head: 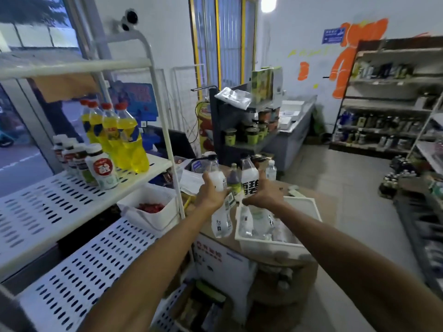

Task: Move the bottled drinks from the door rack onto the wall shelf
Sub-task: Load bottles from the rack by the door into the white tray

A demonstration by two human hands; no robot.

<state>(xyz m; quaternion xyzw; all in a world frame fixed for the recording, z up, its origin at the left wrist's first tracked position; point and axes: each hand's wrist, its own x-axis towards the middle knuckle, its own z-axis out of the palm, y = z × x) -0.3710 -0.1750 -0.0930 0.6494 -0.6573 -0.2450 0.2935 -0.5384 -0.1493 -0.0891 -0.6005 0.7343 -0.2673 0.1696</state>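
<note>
a: where are the drinks the person is moving?
b: one in each hand. the left hand (212,191) curls round a clear bottle (217,178) of pale liquid. the right hand (263,196) wraps the lower body of a white bottle (249,182) marked with bold black characters. both stand close to upright, caps up, side by side above the near corner of a white bin (309,209) that holds more clear bottles.
a: and the one under the left hand?
b: a second clear bottle (221,222) shows just below that hand, neck toward it. whether the fingers carry it too cannot be told.
a: which way does the load have to go?
b: that is what the move turns on. the white perforated rack (60,192) with the yellow soda bottles (124,140) lies just left of the left hand, by the glass. the dark stocked shelving (383,111) along the far wall lies well apart to the right, beyond the right arm. if that is the wall shelf, the person likely has to turn right and carry the bottles upright, and the right hand would reach it first.
a: any risk?
b: probably the lower bottle slipping, if only its neck is held.
</note>
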